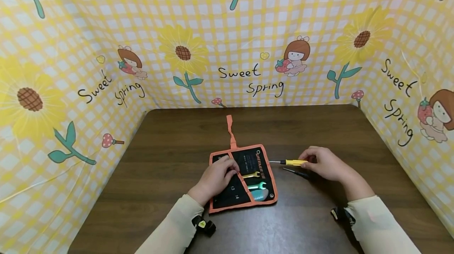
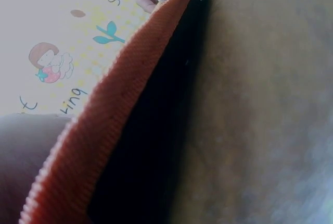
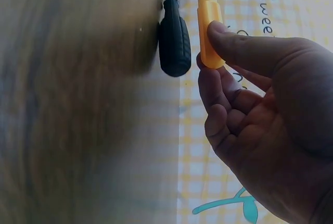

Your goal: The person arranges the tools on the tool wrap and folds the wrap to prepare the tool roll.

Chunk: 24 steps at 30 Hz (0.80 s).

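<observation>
A black tool pouch (image 1: 255,159) with orange trim (image 2: 104,130) lies open in the middle of the dark wooden table (image 1: 170,167). My left hand (image 1: 230,167) lies on the pouch's left half with its fingers curled at the pocket edge. Three small wrenches sit in the pockets: yellow (image 1: 251,175), green (image 1: 257,186) and pale blue (image 1: 260,195). To the right of the pouch, my right hand (image 1: 307,161) pinches the handle of a yellow screwdriver (image 1: 292,162) (image 3: 208,21), its metal tip pointing at the pouch. A black screwdriver (image 1: 296,173) (image 3: 173,41) lies on the table just below it.
A yellow checked cloth backdrop (image 1: 227,29) with sunflowers walls the table at the back and on both sides. The pouch's orange strap (image 1: 231,132) trails toward the back. Bare tabletop lies around the pouch and the hands.
</observation>
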Motion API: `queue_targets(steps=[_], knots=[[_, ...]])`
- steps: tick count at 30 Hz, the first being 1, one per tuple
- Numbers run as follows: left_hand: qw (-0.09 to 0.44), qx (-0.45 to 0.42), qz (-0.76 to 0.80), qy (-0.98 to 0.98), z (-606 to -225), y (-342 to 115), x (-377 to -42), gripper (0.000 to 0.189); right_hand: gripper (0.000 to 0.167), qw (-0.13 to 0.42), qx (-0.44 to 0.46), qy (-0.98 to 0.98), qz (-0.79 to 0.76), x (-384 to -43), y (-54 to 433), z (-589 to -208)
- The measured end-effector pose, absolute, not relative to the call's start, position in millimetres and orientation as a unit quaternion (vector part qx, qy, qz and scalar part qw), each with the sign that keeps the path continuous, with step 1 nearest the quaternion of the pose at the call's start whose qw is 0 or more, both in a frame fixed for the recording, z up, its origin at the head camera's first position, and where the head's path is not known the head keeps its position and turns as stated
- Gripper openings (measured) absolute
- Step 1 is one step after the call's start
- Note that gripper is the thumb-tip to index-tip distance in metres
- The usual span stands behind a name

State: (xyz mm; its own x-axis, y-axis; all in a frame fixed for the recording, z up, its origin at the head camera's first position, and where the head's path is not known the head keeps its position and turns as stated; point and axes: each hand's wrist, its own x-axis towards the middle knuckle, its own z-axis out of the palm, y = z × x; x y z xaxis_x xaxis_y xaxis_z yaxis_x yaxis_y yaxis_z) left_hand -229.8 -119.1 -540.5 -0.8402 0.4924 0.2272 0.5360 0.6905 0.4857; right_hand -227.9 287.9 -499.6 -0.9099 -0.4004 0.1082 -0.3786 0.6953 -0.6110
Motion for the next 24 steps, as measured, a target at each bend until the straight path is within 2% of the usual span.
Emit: queue_targets(steps=[12,24], knots=[[0.034,-0.278,-0.273,-0.92,-539.0,-118.0,-228.7,0.014,0.011,0.036,-0.22,0.923,-0.315,-233.7,271.1,-498.1],[0.035,-0.272,-0.279,-0.92,-538.3,-118.2,-228.2,0.015,0.01,0.068,-0.234,0.912,-0.33,-244.1,229.5,-491.3]])
